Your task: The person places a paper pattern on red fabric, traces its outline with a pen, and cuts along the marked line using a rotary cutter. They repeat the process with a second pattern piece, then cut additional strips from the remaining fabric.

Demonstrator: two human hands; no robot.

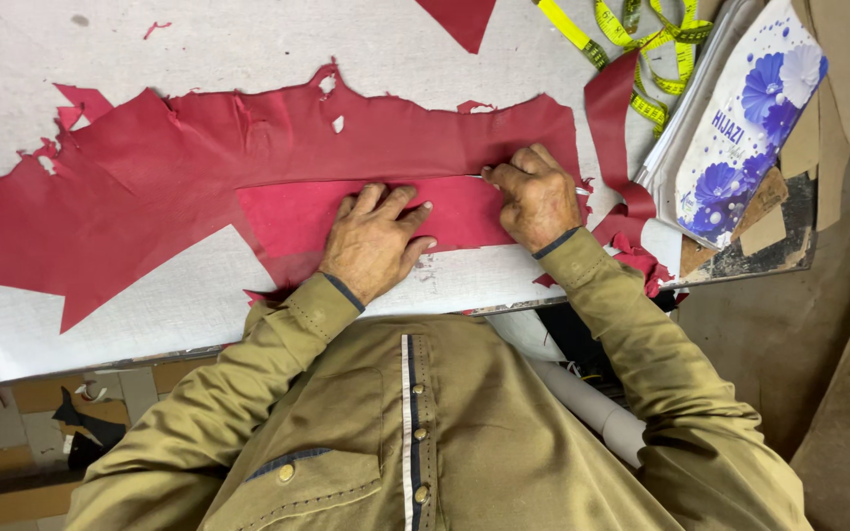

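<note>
A large red leather sheet [150,167] with ragged edges lies across a white worktable [150,315]. On it rests a brighter red rectangular piece [292,216]. My left hand [374,241] presses flat on that piece, fingers spread. My right hand [535,197] is closed around a thin cutting tool [476,176], whose tip touches the leather along the top edge of the rectangular piece. The tool is mostly hidden in the fist.
A yellow measuring tape [641,39] is coiled at the table's far right corner. Next to it lies a white bag with blue flowers [740,128] on cardboard pieces. Red scraps [632,256] litter the right edge. A white roll [592,403] sits below the table.
</note>
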